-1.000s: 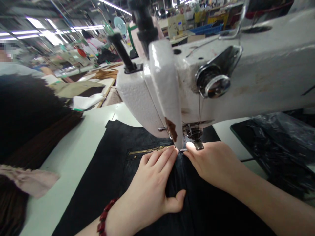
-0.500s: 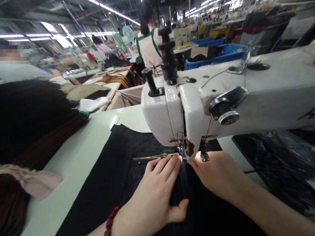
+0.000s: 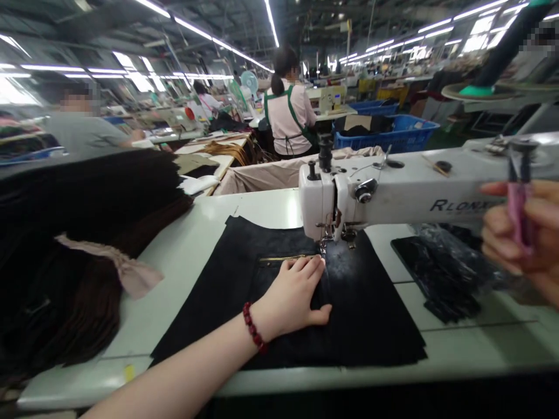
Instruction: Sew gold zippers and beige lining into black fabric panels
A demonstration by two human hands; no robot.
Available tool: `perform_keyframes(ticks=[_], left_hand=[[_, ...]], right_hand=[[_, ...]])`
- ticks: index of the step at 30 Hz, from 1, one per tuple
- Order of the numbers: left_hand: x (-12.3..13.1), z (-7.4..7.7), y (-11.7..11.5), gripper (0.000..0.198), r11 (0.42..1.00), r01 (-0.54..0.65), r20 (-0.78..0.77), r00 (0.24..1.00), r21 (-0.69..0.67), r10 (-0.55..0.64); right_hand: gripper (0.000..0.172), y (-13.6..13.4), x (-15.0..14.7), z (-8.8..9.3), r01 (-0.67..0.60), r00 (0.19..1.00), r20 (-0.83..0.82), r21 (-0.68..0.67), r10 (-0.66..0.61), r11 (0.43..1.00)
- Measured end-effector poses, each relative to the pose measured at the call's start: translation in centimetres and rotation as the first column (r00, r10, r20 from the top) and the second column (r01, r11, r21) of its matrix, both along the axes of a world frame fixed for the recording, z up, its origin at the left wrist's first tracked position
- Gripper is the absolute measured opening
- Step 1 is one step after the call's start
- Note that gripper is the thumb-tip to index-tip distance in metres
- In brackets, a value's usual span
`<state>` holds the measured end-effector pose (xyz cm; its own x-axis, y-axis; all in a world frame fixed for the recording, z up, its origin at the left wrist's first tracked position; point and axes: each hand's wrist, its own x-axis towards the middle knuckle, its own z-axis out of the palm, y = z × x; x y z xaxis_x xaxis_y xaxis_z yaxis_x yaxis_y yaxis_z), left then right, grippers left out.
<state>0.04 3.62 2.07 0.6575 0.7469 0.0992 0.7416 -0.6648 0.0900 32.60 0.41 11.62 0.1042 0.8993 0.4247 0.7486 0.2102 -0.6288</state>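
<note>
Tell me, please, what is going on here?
A person works at a white R LONX sewing machine. Their left hand lies flat on a black fabric panel, beside a brass zipper, close to the presser foot. Their right hand is raised at the far right, holding a pink-handled tool. Stacks of dark fabric pieces lie to the left.

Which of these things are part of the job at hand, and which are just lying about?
Part of the job:
left hand, flat on the black fabric panel
brass zipper on that panel
sewing machine
right hand, holding a pink-handled tool

Lying about:
stacked dark fabric pieces
black pieces in clear plastic
blue crate
</note>
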Motion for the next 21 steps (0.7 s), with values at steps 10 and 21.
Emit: perform_keyframes(ticks=[10,21], left_hand=[[0.0,-0.1,-0.3,0.078,0.999,0.004,-0.016,1.0,0.048,-0.004],[-0.4,-1.2,0.0,0.082,1.0,0.004,0.136,0.991,-0.019,-0.001]], right_hand=[[0.057,0.9,0.0,0.0,-0.127,0.809,-0.587,-0.133,0.025,0.983],[0.04,3.3,-12.6,-12.0,-0.458,0.828,0.261,-0.194,0.496,0.867]])
